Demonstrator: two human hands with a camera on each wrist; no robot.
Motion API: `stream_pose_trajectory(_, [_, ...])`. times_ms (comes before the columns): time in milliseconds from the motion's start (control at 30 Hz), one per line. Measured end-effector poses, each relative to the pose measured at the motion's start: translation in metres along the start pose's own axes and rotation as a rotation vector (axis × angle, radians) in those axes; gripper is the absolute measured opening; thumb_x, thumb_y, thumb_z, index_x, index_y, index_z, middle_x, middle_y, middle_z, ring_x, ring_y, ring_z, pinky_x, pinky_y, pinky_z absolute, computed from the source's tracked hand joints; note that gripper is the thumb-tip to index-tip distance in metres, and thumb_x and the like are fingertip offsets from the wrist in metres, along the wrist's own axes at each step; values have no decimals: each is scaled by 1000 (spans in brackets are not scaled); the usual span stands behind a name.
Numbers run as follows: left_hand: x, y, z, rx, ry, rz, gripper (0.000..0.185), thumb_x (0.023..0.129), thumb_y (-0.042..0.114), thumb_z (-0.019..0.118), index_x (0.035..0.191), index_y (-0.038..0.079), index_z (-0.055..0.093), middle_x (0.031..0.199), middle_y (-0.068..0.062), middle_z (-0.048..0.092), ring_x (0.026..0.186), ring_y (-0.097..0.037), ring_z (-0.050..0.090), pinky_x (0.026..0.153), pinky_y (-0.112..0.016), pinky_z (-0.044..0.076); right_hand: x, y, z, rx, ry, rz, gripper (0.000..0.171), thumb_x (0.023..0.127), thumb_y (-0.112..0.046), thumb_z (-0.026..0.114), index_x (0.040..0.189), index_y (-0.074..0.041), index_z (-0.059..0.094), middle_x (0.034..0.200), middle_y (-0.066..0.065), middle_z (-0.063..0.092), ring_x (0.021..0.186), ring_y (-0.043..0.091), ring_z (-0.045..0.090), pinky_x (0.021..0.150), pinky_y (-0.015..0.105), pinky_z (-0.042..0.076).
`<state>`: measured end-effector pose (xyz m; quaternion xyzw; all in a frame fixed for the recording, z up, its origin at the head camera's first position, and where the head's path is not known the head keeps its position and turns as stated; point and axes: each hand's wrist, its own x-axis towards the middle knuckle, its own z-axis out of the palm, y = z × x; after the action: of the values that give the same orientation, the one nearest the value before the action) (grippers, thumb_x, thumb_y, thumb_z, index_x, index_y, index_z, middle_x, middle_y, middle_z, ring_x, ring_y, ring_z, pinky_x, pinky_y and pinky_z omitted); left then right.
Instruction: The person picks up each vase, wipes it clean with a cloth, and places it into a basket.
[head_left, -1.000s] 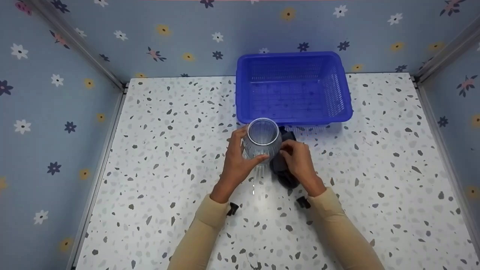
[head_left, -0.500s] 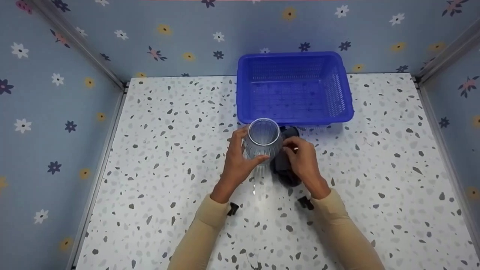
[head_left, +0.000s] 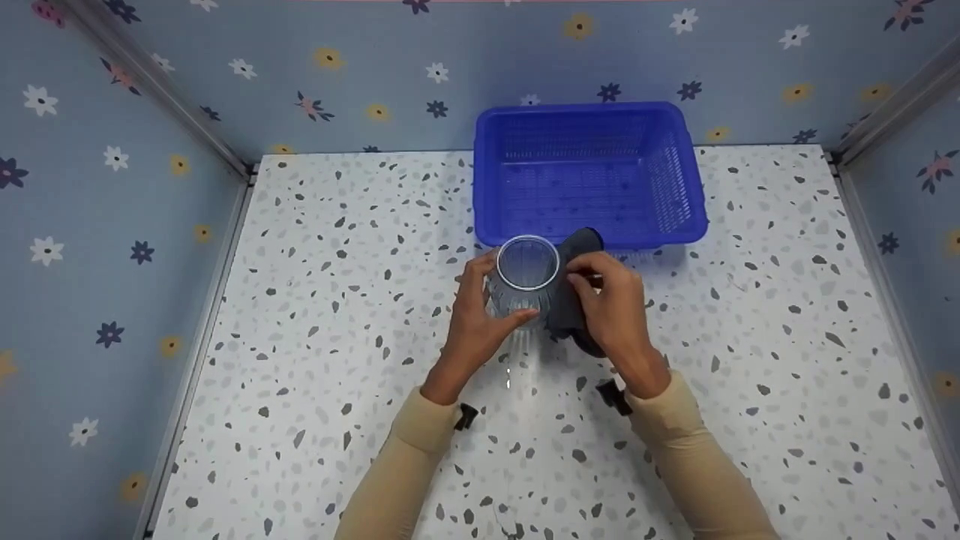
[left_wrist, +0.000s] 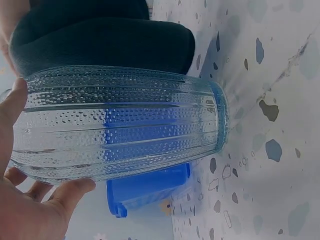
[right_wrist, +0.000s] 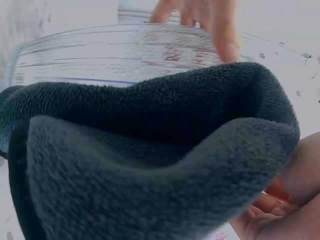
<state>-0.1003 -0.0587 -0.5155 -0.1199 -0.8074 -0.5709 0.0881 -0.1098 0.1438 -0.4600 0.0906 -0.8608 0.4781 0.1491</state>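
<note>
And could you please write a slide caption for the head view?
Left grip holds a ribbed glass vase, right grip a dark cloth beside it, near a blue basket.

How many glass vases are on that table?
1: the clear glass vase stands upright on the speckled table, in front of the blue basket, with a dark gray cloth at its right. No others seem hidden.

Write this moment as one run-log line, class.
left hand: grips glass vase | right hand: holds dark cloth beside vase | blue basket: beyond vase
</note>
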Motion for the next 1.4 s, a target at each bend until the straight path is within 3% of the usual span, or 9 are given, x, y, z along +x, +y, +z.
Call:
stream_pose_trajectory(433, [0,0,1,-16,2,-20,82,81,24,95,145,8,47,159,-12,44,149,-31,42,103,-58,53,2,-7,-6,31,-63,46,12,92,9,75,103,5,77,102,19,75,97,34,75,83,46,63])
stream_pose_trajectory(733, [1,0,1,-14,4,-22,84,79,22,96,146,7,46,159,-13,45,151,-31,40,108,-54,51,1,6,-5,92,-83,79,12,91,13,74,102,8,75,102,22,75,100,36,75,85,47,63])
stream_pose_trajectory(1100, [0,-1,0,-16,1,-32,84,80,24,96,145,5,46,159,-12,44,150,-30,41,108,-54,51,-6,44,11,200,-107,195,13,90,17,73,100,9,74,100,24,74,101,40,74,80,18,56])
stream_pose_trajectory(1400, [1,-2,2,-14,5,-9,84,80,24,95,144,2,46,158,-14,45,150,-32,40,110,-54,49,-17,70,31,138,-133,197,11,90,18,72,97,9,72,96,22,74,94,36,74,81,34,60])
